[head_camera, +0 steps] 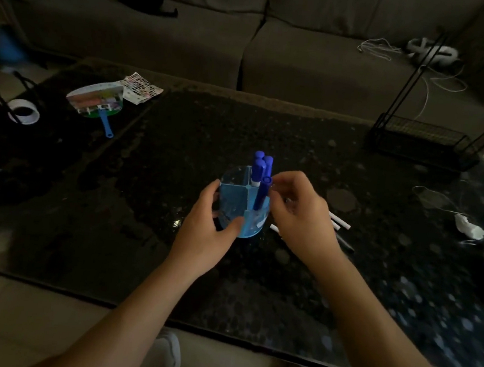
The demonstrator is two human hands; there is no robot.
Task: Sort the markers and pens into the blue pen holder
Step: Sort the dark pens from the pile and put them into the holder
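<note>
Upright blue pen holder point(243, 209) holds seemingly four markers point(261, 170).

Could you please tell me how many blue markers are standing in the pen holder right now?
4: three capped ones clustered in the far compartment, one in the near-right compartment by the right hand. More may be hidden.

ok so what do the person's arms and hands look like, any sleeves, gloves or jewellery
Both arms are bare from the frame's edge to the fingers: no sleeves, gloves, watch or bands visible. The left hand and right hand show no rings that I can make out, though the dim light hides fine detail.
</note>
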